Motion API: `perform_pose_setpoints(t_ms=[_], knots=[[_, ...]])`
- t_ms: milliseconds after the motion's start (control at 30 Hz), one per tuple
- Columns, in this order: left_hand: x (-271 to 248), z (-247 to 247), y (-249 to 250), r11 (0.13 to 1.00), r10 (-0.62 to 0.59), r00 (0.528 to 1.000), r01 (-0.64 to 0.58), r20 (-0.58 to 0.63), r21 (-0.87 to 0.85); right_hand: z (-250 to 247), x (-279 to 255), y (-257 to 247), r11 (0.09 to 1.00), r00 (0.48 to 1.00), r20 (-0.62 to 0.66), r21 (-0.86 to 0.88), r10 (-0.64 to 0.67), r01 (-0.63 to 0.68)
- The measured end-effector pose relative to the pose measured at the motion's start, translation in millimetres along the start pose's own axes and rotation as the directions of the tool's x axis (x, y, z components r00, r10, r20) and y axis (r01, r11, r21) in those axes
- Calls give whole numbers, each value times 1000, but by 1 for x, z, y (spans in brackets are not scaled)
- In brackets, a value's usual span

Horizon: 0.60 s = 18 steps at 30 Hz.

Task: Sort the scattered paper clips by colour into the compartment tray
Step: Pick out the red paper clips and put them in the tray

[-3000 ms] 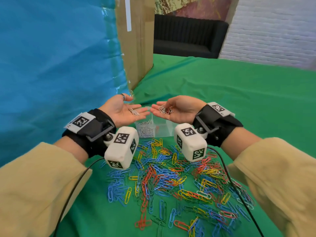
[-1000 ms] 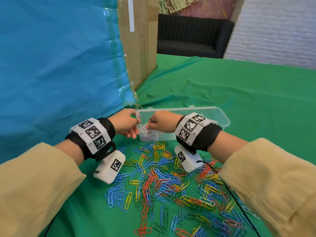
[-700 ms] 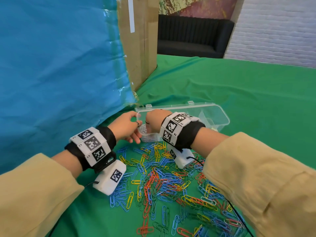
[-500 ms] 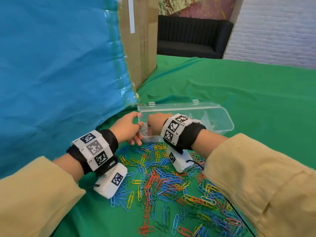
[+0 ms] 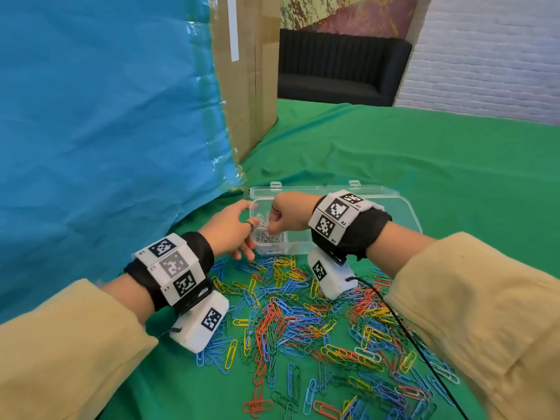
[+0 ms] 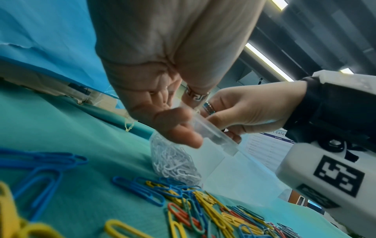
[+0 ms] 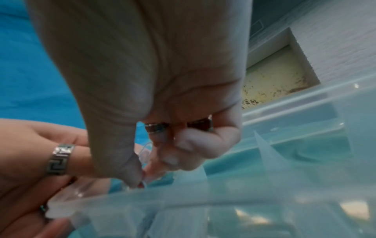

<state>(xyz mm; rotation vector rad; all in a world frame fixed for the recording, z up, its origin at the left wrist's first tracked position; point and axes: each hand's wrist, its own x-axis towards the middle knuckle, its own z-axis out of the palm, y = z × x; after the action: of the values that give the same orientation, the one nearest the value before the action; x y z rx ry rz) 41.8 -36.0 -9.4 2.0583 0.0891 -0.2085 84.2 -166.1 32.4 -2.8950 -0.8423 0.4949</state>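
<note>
Left hand (image 5: 231, 227): fingers curled on clear compartment tray (image 5: 406, 218) end wall. Right hand (image 5: 288, 212): fingertips pinched above white paper clips (image 5: 268, 237). Coloured paper clips (image 5: 303, 316): nearside, on surface.

The worktop (image 5: 424, 153) is covered in a green cloth that runs from the near edge to the far side. A loose scatter of paper clips (image 5: 303, 322) in blue, yellow, red, green and white lies on its near middle. Just beyond them sits a clear plastic compartment tray (image 5: 403, 207) with its lid open; its left compartment holds white clips (image 5: 269, 237). A tall cardboard box (image 5: 251, 71) stands on the far left, with a blue sheet (image 5: 106, 131) hanging beside it.
</note>
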Motion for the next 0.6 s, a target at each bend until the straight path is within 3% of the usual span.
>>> perform_pose_setpoints(t_ms=[200, 600], knots=[[0, 1, 1, 1000, -8, 1000, 8, -2, -8, 1, -9, 0, 1000, 995, -97, -14, 6, -7], [2, 1, 0, 1000, -18, 1000, 18, -12, -12, 5, -7, 17, 959, 976, -213, 285, 47, 16]])
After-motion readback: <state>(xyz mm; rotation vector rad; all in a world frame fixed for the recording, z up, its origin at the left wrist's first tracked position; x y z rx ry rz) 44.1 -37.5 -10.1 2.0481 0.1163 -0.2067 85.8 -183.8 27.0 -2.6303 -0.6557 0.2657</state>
